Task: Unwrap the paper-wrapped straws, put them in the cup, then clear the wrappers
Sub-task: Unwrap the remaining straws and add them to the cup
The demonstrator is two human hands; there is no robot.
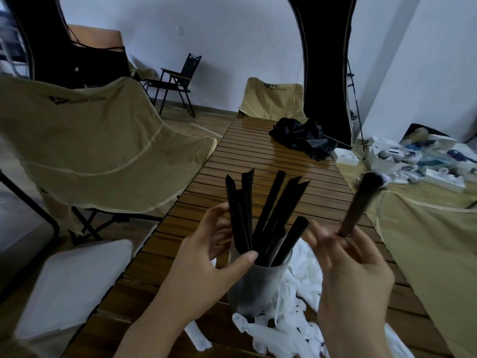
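A pale grey cup [254, 288] stands on the slatted wooden table [260, 161], with several black straws [268, 210] sticking up out of it. My left hand [206, 259] curls round the cup's rim, thumb at the front and fingers behind the straws. My right hand [351, 270], to the right of the cup, pinches one more dark straw [360, 202], blurred by motion and tilted up and to the right. White paper wrappers [291, 313] lie crumpled in a heap around the cup's base and to its right.
A black bundle of fabric [302, 138] lies at the table's far end. Beige camping chairs [85, 140] stand to the left, at the far end and to the right. A white square surface [74, 285] sits at lower left. Boxes and clutter [413, 158] cover the floor at right.
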